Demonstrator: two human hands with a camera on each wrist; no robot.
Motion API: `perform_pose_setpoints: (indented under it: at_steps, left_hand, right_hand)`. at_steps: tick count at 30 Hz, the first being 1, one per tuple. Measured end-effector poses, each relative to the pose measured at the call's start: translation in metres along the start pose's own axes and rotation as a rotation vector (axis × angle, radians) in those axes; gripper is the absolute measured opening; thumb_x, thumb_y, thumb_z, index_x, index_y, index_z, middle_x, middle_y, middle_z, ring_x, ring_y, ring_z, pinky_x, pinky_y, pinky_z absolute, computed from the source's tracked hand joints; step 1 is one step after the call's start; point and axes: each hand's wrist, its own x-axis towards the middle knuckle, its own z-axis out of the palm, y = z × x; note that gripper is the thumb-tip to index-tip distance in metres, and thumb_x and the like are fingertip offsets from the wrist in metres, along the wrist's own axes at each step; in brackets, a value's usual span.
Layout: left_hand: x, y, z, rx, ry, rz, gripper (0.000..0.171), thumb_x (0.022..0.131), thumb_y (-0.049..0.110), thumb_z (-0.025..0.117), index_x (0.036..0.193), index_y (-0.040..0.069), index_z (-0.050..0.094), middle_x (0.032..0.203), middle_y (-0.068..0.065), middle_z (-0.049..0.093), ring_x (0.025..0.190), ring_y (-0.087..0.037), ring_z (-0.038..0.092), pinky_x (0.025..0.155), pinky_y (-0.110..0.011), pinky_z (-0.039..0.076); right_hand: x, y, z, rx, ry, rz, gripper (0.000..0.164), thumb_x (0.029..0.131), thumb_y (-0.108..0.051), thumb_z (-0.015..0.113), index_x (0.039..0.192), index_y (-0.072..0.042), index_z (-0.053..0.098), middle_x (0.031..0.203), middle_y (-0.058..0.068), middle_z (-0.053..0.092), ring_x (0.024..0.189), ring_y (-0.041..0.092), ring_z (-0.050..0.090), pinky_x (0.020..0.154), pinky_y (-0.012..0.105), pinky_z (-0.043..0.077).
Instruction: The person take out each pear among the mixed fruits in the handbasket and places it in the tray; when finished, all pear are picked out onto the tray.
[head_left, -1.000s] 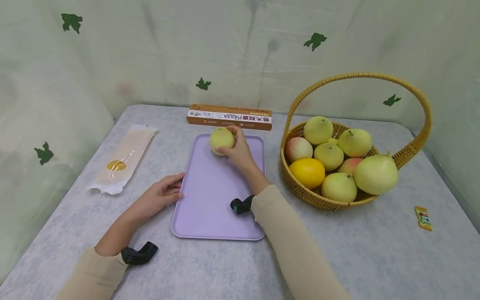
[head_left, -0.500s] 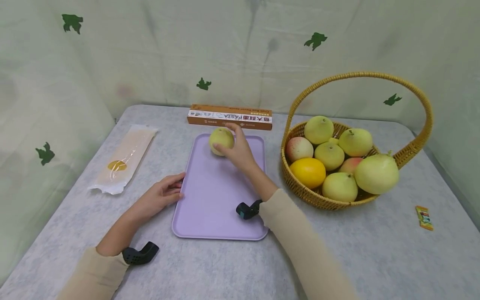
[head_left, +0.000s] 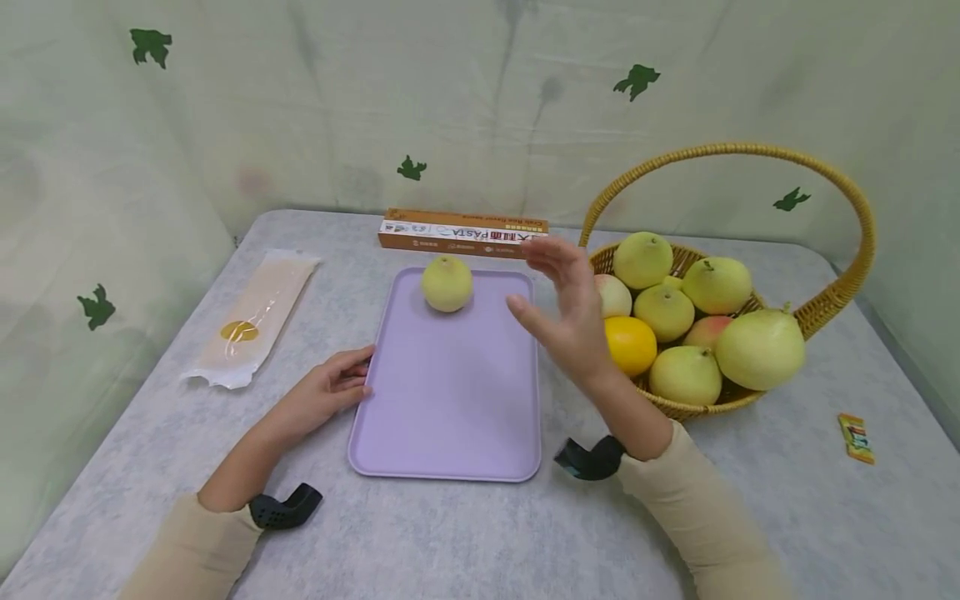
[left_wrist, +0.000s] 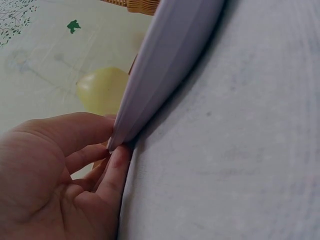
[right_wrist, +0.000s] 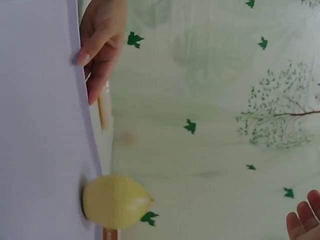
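Note:
A pale yellow-green pomelo [head_left: 447, 284] sits at the far end of a lilac tray [head_left: 450, 392]. My left hand [head_left: 324, 390] holds the tray's left edge; in the left wrist view the thumb lies at the rim and the fingers lie against its underside. My right hand [head_left: 572, 321], fingers spread and holding nothing, hovers between the tray's right edge and a wicker basket [head_left: 678, 410]. It partly covers the basket's left side. In the right wrist view the pomelo [right_wrist: 116, 201] stands apart from my right fingertips [right_wrist: 306, 216].
The basket holds several more pomelos, a yellow fruit [head_left: 630, 345] and peach-like fruits [head_left: 708, 331]. Behind the tray lies a pasta box [head_left: 461, 233]. A clear-and-white packet [head_left: 258, 312] lies at left, a small yellow wrapper [head_left: 856, 438] at far right.
My right hand has let go of the pomelo on the tray and moved right, towards the basket. My left hand has stayed at the tray's edge.

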Motion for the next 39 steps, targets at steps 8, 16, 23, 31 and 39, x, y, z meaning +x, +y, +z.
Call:
perform_pose_setpoints:
  at_steps: [8, 16, 23, 31, 39]
  left_hand:
    - [0.001, -0.001, 0.002, -0.002, -0.002, 0.000, 0.060, 0.087, 0.001, 0.056, 0.139, -0.004, 0.026, 0.131, -0.022, 0.032, 0.115, -0.029, 0.040, 0.087, -0.015, 0.040]
    - [-0.002, -0.001, 0.003, 0.003, 0.002, -0.011, 0.060, 0.087, 0.002, 0.056, 0.139, -0.003, 0.026, 0.131, -0.021, 0.032, 0.116, -0.033, 0.039, 0.086, -0.015, 0.040]
    - [-0.002, 0.001, 0.003, 0.014, 0.006, -0.001, 0.060, 0.087, 0.002, 0.056, 0.139, -0.003, 0.027, 0.129, -0.022, 0.034, 0.114, -0.033, 0.041, 0.086, -0.015, 0.041]
    - [-0.002, 0.002, 0.001, 0.026, 0.004, -0.010, 0.061, 0.087, 0.005, 0.057, 0.139, -0.001, 0.027, 0.130, -0.021, 0.034, 0.115, -0.032, 0.040, 0.086, -0.014, 0.040]
    - [-0.003, 0.003, 0.000, 0.030, -0.001, -0.008, 0.061, 0.088, 0.008, 0.057, 0.140, -0.001, 0.026, 0.132, -0.020, 0.033, 0.117, -0.032, 0.039, 0.087, -0.014, 0.039]
  right_hand:
    - [-0.021, -0.034, -0.059, -0.125, 0.151, -0.239, 0.068, 0.073, -0.029, 0.075, 0.106, 0.019, 0.041, 0.111, 0.019, 0.050, 0.102, 0.027, 0.047, 0.093, 0.035, 0.037]
    - [-0.041, -0.045, -0.105, -0.347, 0.328, -0.244, 0.072, 0.066, -0.035, 0.080, 0.101, 0.019, 0.046, 0.105, 0.023, 0.052, 0.103, 0.030, 0.047, 0.094, 0.034, 0.036]
    - [-0.059, -0.046, -0.137, -0.534, 0.422, -0.162, 0.077, 0.062, -0.043, 0.079, 0.100, 0.017, 0.051, 0.105, 0.013, 0.056, 0.103, 0.026, 0.049, 0.095, 0.033, 0.035]
    - [-0.068, -0.045, -0.161, -0.748, 0.413, -0.071, 0.082, 0.065, -0.052, 0.072, 0.107, 0.015, 0.050, 0.110, 0.007, 0.055, 0.105, 0.022, 0.047, 0.094, 0.029, 0.033]
    - [-0.075, -0.037, -0.183, -0.817, 0.314, 0.037, 0.086, 0.066, -0.055, 0.069, 0.120, 0.008, 0.045, 0.119, 0.002, 0.049, 0.109, 0.015, 0.042, 0.096, 0.026, 0.030]
